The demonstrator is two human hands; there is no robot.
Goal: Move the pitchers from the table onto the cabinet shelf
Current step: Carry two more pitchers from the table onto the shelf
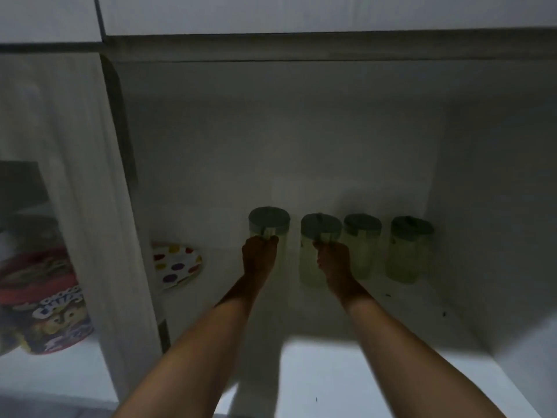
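Observation:
Several pale green pitchers with grey-green lids stand in a row deep inside the white cabinet shelf (346, 315). My left hand (259, 254) grips the handle of the leftmost pitcher (269, 220). My right hand (333, 257) grips the handle of the second pitcher (310, 260). Two more pitchers, one (363, 245) and another (408, 251), stand free to the right, close to the cabinet's right wall. Both my forearms reach in from the front. The view is dim and somewhat blurred.
A spotted paper plate (176, 263) leans at the shelf's back left. A white divider panel (120, 206) separates a left compartment holding a colourful cereal box (57, 315). Cabinet doors (271, 13) run above the opening.

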